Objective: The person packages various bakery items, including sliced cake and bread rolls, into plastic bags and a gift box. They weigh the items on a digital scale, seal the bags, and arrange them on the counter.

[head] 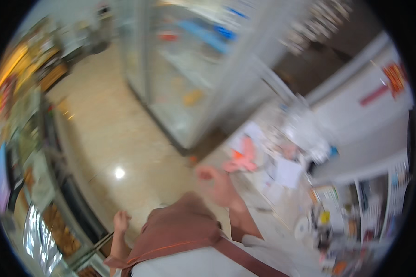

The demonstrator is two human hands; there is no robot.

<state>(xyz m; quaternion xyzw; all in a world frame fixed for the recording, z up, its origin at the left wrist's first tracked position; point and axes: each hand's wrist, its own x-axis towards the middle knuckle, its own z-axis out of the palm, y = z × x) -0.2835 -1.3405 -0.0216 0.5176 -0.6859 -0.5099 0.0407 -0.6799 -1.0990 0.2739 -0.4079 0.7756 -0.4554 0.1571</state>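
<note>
My left hand [122, 221] hangs low in front of me, over the tiled floor [104, 138], its fingers curled and nothing visible in them. Forward and to the right is my right hand [217, 187], blurred, with its fingers loosely bent and a gap between them; I see no object in it. It appears in front of the edge of a cluttered white counter [242, 188], close to a pink cloth or glove-like item [243, 157]. Whether it touches the counter is unclear. A reddish-brown apron [180, 225] covers my front.
A glass-walled cabinet or partition [180, 79] rises ahead. The right counter carries clear plastic bags [303, 128], papers [286, 171] and a white roll [301, 226], beside shelves [360, 207]. Display cases with brown food [60, 230] line the left. Farther off stands packaged stock [48, 62].
</note>
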